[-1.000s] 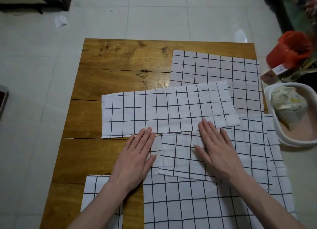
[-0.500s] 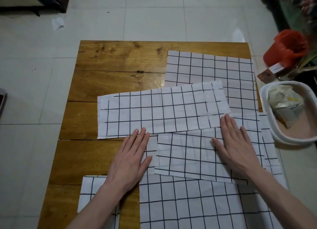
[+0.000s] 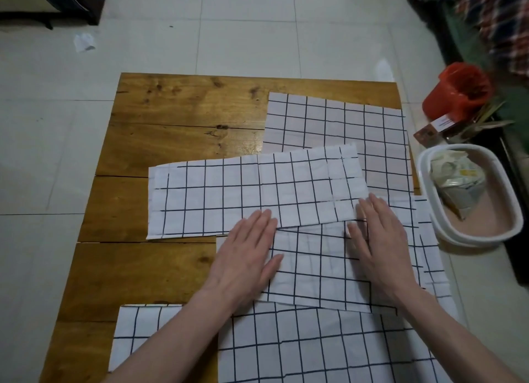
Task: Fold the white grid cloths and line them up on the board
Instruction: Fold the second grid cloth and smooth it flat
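Several white grid cloths lie on the wooden board [image 3: 160,142]. A long folded strip [image 3: 229,193] runs across the middle. Just below it lies a smaller folded cloth [image 3: 317,271], and both my hands press flat on it with straight fingers: my left hand [image 3: 246,256] on its left end, my right hand [image 3: 378,245] on its right part. Another cloth [image 3: 337,127] lies flat at the back right. A large cloth [image 3: 315,351] covers the near right, and a small one [image 3: 134,328] shows at the near left under my left forearm.
The board lies on a pale tiled floor [image 3: 45,153]. Right of it stand a white tub [image 3: 469,193] holding a crumpled packet and a red bucket [image 3: 458,93]. A paper scrap [image 3: 83,42] lies on the floor at the far left. Dark furniture sits at the back corners.
My left hand slid right onto the small folded cloth. My right hand came back left from the cloth's right end. The view shifted slightly.
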The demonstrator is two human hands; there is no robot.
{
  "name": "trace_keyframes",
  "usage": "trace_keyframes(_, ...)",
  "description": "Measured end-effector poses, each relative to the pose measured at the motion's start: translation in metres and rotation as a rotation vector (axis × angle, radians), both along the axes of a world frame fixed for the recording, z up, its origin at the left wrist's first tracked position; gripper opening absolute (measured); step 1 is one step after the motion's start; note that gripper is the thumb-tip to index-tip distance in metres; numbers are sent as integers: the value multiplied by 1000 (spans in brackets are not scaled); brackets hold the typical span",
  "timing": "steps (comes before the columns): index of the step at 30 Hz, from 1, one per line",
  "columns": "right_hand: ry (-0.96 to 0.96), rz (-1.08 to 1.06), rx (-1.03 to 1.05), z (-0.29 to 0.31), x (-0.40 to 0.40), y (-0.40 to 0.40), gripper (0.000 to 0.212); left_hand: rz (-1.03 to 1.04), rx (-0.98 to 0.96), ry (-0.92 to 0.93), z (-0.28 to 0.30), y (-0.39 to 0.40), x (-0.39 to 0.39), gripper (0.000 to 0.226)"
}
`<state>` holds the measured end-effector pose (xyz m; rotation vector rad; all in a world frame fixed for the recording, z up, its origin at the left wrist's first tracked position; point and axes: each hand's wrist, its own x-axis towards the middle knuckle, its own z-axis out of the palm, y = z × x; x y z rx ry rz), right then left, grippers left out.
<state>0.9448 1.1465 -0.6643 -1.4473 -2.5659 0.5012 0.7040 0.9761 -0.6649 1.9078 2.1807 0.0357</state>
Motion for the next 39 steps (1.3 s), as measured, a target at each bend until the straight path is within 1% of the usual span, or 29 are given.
trace_keyframes(2,38,-109,64,3,-6,2,54,-26,-5,-7,-4,7,9,68)
trace_keyframes(4,32,-223,74,8,-14,5,58,-17,-18,-2,-8,8,14,68)
trace_keyframes(8,-37,-377,-69,16,-27,14,60,0,-50,-9,-12,6,18,69)
trace_keyframes(11,-83,-420,-134,23,-36,20,56,0,-69,-6,-13,6,18,69)
trace_keyframes(15,-39,-515,-280,27,-40,31,54,0,-82,-7,-13,5,17,68)
trace_keyframes(19,-80,-548,-338,33,-43,35,50,17,-92,-4,-14,3,18,68)
trace_keyframes(21,-22,-561,-384,34,-44,34,47,27,-95,-4,-13,3,19,68)
trace_keyframes(23,54,-582,-429,36,-46,33,49,36,-101,-15,-13,2,20,68)
trace_keyframes(24,120,-600,-461,35,-47,33,52,40,-102,-18,-13,3,20,68)
trace_keyframes(27,416,-692,-557,36,-50,29,59,59,-95,-20,-13,4,22,67)
trace_keyframes(30,622,-823,-618,33,-53,25,51,68,-82,-33,-11,4,25,66)
trace_keyframes(31,654,-859,-652,31,-53,24,46,69,-74,-38,-10,4,26,66)
trace_keyframes(33,659,-887,-682,31,-53,20,31,74,-53,-51,-8,4,28,65)
trace_keyframes(35,656,-857,-628,36,-51,17,15,99,-29,-66,-6,1,30,67)
trace_keyframes(37,683,-838,-552,44,-47,15,12,157,-2,-70,-4,-2,29,71)
trace_keyframes(39,720,-820,-498,52,-43,14,14,188,3,-65,-6,-6,28,72)
